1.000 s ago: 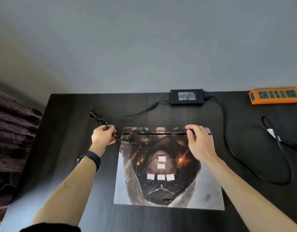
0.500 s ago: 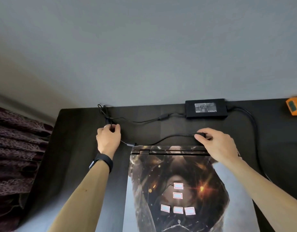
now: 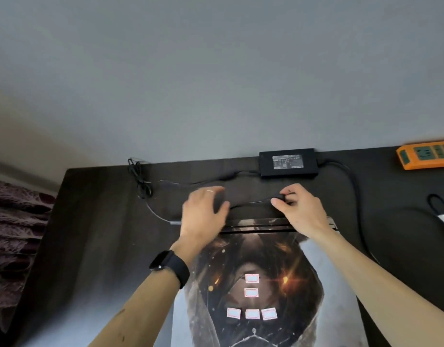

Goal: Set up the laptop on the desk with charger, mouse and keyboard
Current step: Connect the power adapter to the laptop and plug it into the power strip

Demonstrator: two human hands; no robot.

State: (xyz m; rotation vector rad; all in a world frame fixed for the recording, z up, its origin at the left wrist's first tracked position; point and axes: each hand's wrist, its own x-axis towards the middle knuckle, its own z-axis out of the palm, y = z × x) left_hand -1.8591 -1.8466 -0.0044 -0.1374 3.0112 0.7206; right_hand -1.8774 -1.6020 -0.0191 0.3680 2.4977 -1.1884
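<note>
A: Laptop [image 3: 266,284]?
B: Closed, flat on the dark surface [image 3: 91,234], printed lid up, five small stickers on it, rear edge toward the wall.
A: Charger?
B: Black brick [image 3: 288,163] at the far edge of the surface, label up, just behind the laptop. Thin cable [image 3: 191,182] running left from it to a tied bundle [image 3: 141,182], then curving back toward the laptop.
A: Right hand [image 3: 301,209]?
B: Just behind the laptop's rear edge, thumb and fingers pinching the cable's plug [image 3: 281,197].
A: Left hand [image 3: 203,214]?
B: Beside the right, over the same rear edge, black watch [image 3: 169,265] on the wrist. Blurred; fingers seemingly loose and spread, gripping nothing.
A: Elsewhere?
B: Orange power strip [image 3: 426,156] at far right, another dark cord [image 3: 438,209] near it, purple fabric [image 3: 13,221] off to the left.
</note>
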